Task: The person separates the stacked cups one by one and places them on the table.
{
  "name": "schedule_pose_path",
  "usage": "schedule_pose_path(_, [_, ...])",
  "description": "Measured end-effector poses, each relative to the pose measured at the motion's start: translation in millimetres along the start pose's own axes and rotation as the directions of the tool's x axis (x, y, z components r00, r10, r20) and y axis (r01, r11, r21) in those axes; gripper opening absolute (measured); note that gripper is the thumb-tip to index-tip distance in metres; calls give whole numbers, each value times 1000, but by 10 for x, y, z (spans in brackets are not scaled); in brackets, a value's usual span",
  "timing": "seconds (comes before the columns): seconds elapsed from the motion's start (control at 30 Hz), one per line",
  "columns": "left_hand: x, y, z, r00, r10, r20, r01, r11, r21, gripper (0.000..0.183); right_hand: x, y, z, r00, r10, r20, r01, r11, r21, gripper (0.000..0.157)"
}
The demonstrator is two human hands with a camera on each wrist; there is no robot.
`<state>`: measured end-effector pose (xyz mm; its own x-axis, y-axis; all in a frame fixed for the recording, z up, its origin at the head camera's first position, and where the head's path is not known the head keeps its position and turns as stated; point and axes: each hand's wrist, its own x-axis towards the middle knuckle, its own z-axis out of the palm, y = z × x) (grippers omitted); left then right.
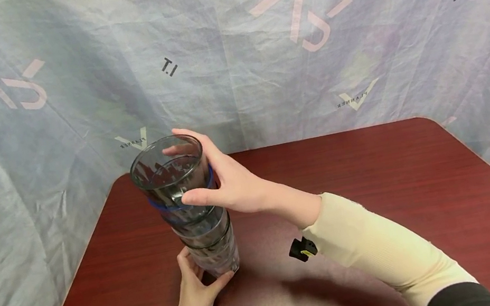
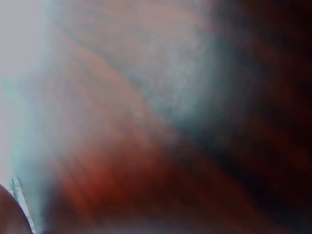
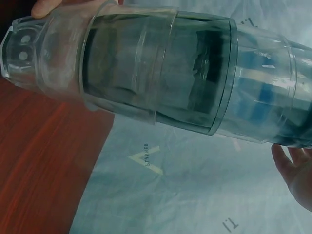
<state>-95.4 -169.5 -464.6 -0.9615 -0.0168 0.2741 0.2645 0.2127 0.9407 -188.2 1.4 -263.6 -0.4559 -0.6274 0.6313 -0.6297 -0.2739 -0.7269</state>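
Head view: right hand [image 1: 232, 180] high, left hand [image 1: 194, 296] low, both on a tall stack of nested cups [image 1: 198, 224] left of centre!
And look at these hands: the right wraps wide around the top, thumb on the near side, fingers beyond the rim, while the left curls around the base. A blue rim [image 1: 158, 206] shows just under the top cup. Red-brown table [image 1: 374, 180] below, printed cloth [image 1: 230, 59] behind; whether the base touches the table, can't tell. Right wrist view: the stack lies across the top of the frame, base upper left. Left wrist view is mostly blur.
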Motion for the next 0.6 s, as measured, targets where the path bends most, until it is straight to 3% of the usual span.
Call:
schedule_pose_path(0.2, [2, 7, -3, 1000, -4, -5, 4, 1000, -6, 91, 16, -19, 34, 999, 28, -18, -27, 997, 69, 79])
schedule_pose_path(0.6, [-10, 0, -7, 1000, 7, -12, -7, 1000, -4, 90, 4, -18, 40, 1000, 2, -15, -1, 999, 48, 81])
